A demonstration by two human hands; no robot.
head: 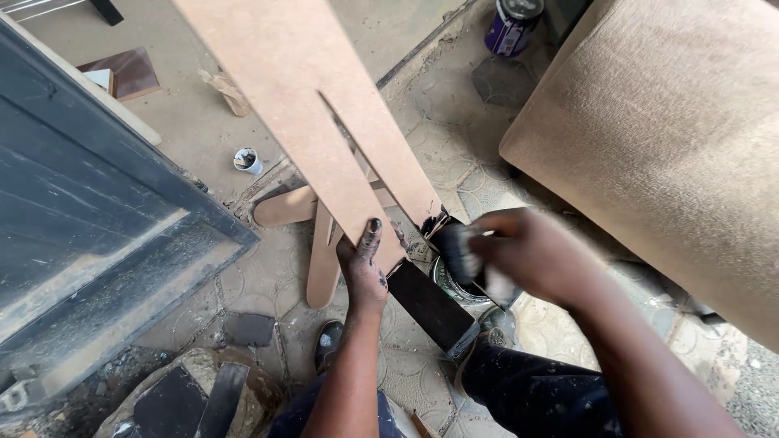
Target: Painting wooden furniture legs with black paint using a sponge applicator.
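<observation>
Both my arms reach down. Left hand (363, 268) grips the slotted brown board (324, 122) at its lower edge, thumb on top, w/ the part below painted black. Right hand (531, 255) pinches a blackened cloth (466, 255) over a paint tin (454, 284). Farther off: purple can (511, 24).

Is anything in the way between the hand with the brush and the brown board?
Nothing visible. The right hand holds the blurred brush right beside the board, near its black-painted end. The left hand grips that board.
</observation>
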